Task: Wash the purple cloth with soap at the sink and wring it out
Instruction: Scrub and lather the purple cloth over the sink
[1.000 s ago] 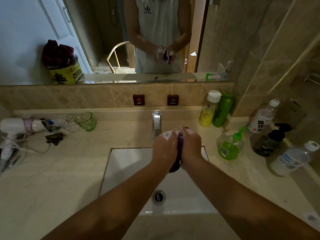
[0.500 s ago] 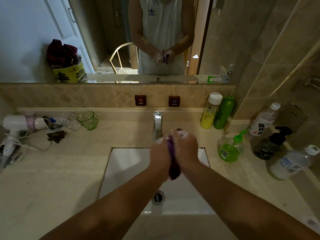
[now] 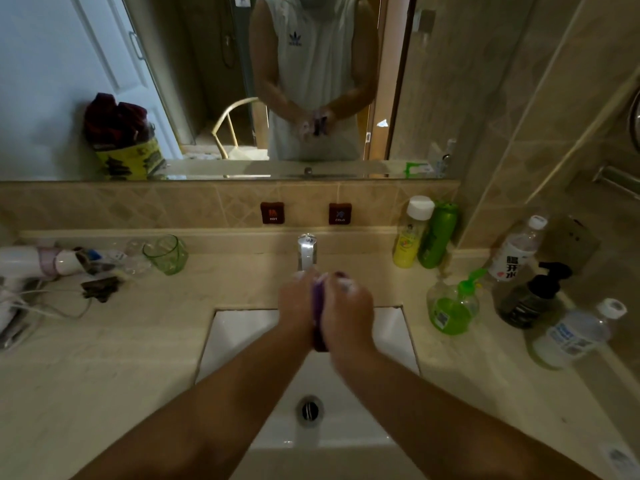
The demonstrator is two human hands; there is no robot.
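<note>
At the far left of the table [image 3: 104,368] a white hair dryer [image 3: 31,263] lies on its side with its cord [image 3: 52,308] looping toward the front edge. Just beside it sit a dark clip [image 3: 100,288] and a small clutter of clear items, too blurred to name. Next comes a green glass cup [image 3: 167,254], upright near the back ledge; whether it holds anything cannot be told. A broad bare stretch of table runs from there forward to the near edge.

The white sink [image 3: 239,337] is set into the table in the middle, its rim squared off, with the drain [image 3: 309,410] low in the bowl and open basin on either side of the arms. The chrome tap [image 3: 306,252] stands at the back edge. Over the basin, just in front of the tap, the left hand [image 3: 296,304] and the right hand [image 3: 348,306] press together with the purple cloth [image 3: 318,306] bunched between them; each hand's grip is curled tight around the cloth, with white suds on the knuckles. The cloth's lower end hangs out below the hands.

Right of the sink, a yellow bottle [image 3: 410,233] with a white cap and a green bottle [image 3: 438,233] stand touching against the back wall. A clear pump bottle [image 3: 450,306] is about half full of green liquid. Beyond it are a labelled water bottle [image 3: 516,251], a dark pump bottle [image 3: 530,296], and another water bottle [image 3: 575,334] lying tilted near the right edge.
</note>
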